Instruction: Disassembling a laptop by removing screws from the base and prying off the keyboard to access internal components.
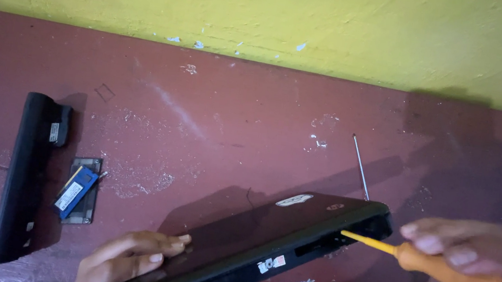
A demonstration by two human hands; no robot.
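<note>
A black laptop (265, 232) is tilted up on one edge over the maroon surface (233, 126), its side with slots facing me. My left hand (128, 257) rests flat on its near left part, fingers spread. My right hand (474, 248) grips an orange-handled screwdriver (440, 266). The tool's yellow front part (369, 241) pokes into an opening on the laptop's right side edge.
A long black battery pack (26, 177) lies at the left. Beside it a blue memory module (76, 190) sits on a small black cover plate (87, 204). A thin metal rod (361, 167) shows behind the laptop's right corner. A yellow wall (280, 10) bounds the far side.
</note>
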